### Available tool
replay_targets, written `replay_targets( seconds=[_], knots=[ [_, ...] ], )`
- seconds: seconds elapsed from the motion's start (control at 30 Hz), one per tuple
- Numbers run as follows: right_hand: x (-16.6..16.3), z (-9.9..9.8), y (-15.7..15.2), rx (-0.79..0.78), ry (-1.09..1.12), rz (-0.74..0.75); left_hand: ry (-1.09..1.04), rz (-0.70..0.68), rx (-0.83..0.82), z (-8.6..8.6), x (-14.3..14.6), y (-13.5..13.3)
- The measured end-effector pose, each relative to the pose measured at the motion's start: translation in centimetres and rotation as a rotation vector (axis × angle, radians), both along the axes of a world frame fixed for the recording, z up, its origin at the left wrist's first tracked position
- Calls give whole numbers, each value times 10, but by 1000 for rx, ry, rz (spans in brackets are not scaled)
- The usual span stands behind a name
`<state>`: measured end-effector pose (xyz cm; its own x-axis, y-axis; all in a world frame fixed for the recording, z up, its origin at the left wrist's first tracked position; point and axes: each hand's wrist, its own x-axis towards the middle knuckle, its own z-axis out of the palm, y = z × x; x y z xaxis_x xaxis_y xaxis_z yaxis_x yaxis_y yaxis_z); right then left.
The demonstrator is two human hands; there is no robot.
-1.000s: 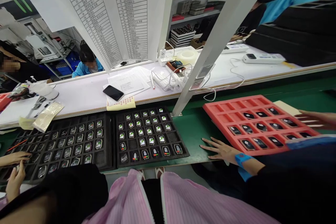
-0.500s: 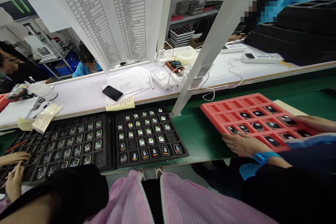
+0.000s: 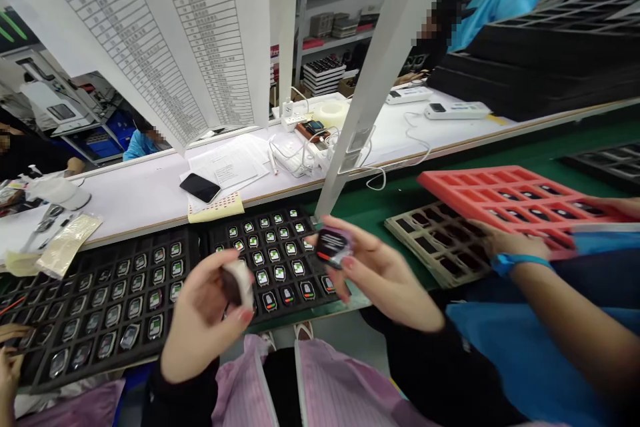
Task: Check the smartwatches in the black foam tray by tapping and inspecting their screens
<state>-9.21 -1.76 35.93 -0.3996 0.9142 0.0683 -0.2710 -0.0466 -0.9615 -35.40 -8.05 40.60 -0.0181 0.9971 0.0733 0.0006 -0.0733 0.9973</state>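
Both hands are up over the black tray of watches, and both are closed on something. The left hand pinches a pale watch between thumb and fingers, sitting on edge and kinda tilted. The right hand holds a dark-screened watch at the fingertips, long side running crossways, closer to the tray's far corner. The watches are pretty near each other.
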Motion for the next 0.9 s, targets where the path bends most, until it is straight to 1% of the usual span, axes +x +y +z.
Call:
replay_targets(
  seconds=[0.1,0.2,0.3,0.43,0.53,0.63,0.73,0.9],
  knots=[
    [-28,-10,6,-129,43,25,-36,-26,-102,-24,16,24],
    [-33,-26,12,-161,24,8,-30,1,-107,-46,25,38],
    [-30,-32,15,-150,8,15,-25,-47,-89,-55,30,45],
    [-30,-23,18,-134,-5,-11,-16,-123,-59,-49,42,50],
    [-32,-16,21,-118,-1,-50,1,-136,-37,-41,51,52],
    [-34,-11,24,-114,4,-77,1,-141,-19,-37,54,54],
    [-37,-10,27,-113,21,-79,10,-129,-14,-34,52,57],
    [-42,-8,31,-117,26,-78,71,-60,4,-29,48,58]
  ],
)
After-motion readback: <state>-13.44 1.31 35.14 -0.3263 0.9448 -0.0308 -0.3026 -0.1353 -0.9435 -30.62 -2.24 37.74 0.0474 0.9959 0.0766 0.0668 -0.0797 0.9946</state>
